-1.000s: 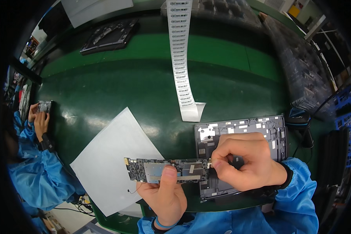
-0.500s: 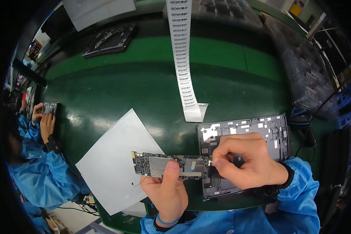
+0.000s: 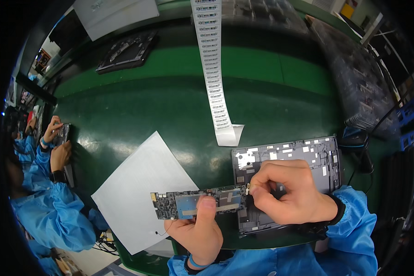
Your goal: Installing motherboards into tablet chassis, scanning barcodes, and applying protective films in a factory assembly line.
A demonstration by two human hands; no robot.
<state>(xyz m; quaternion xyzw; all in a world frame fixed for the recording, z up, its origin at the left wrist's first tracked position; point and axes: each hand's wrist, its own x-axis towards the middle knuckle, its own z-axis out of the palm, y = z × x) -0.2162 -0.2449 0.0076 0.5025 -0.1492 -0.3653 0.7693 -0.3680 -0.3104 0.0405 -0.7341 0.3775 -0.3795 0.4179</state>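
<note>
My left hand (image 3: 200, 237) grips a long, narrow circuit board (image 3: 170, 205) from below, its thumb pressed on the board's shielded face. A thin dark wire with a small round tip hangs from the board beside my left fingers. At the board's right end, my right hand (image 3: 294, 191) is closed, thumb and forefinger pinching a tiny pale connector-like piece (image 3: 248, 188); what it is exactly is too small to tell. Under my right hand lies a dark device housing (image 3: 324, 158) with several white pads inside, partly covered by the hand.
White paper sheets (image 3: 133, 184) lie left of the board. A strip of barcode labels (image 3: 213, 78) hangs down to the green table (image 3: 170, 110). Another dark housing (image 3: 126, 50) sits at the back left. Clear plastic trays (image 3: 359, 78) stand at right. A co-worker's hands (image 3: 60, 154) are at far left.
The board's left end has dipped, tilting the board, and its shields catch the light differently. My right hand keeps its pinch at the right end. The co-worker's hands have shifted.
</note>
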